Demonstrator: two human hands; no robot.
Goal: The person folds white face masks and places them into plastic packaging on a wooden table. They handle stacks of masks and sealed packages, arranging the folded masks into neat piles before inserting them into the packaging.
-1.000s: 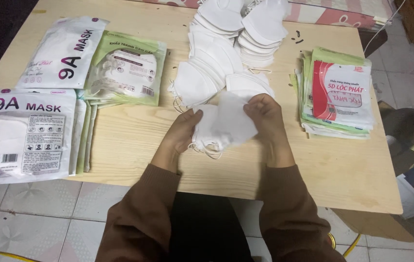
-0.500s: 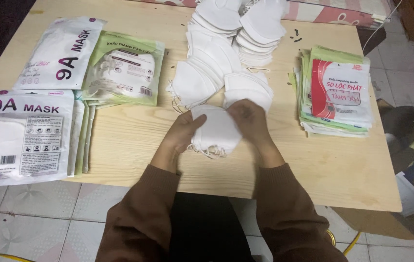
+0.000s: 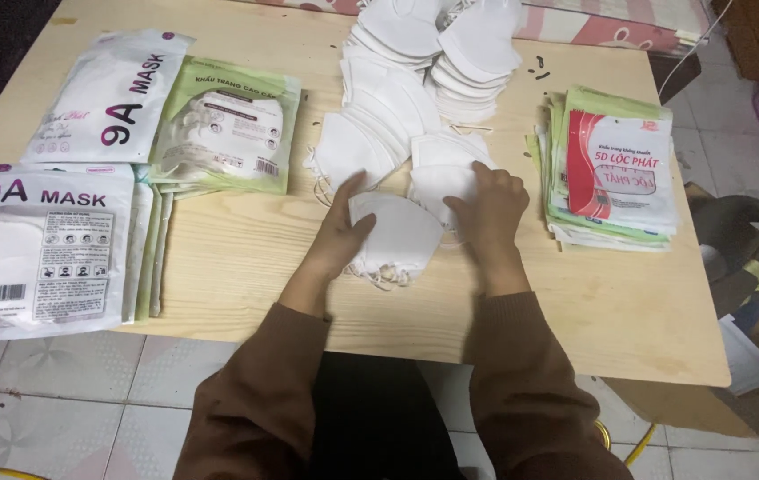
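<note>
Left hand (image 3: 341, 233) is pinning white mask stack (image 3: 397, 238) at table (image 3: 246, 267) centre, fingers flat; right hand (image 3: 491, 206) w/ curled fingers is gripping stack's right end

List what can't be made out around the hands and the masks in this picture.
- Head view: how many masks are in the small stack; the left hand covers its left edge.
- Right hand: its fingertips and what they grip, hidden by the hand's own back.
- Mask piles at the far edge of the table: tops cut off by the picture's upper edge.
</note>
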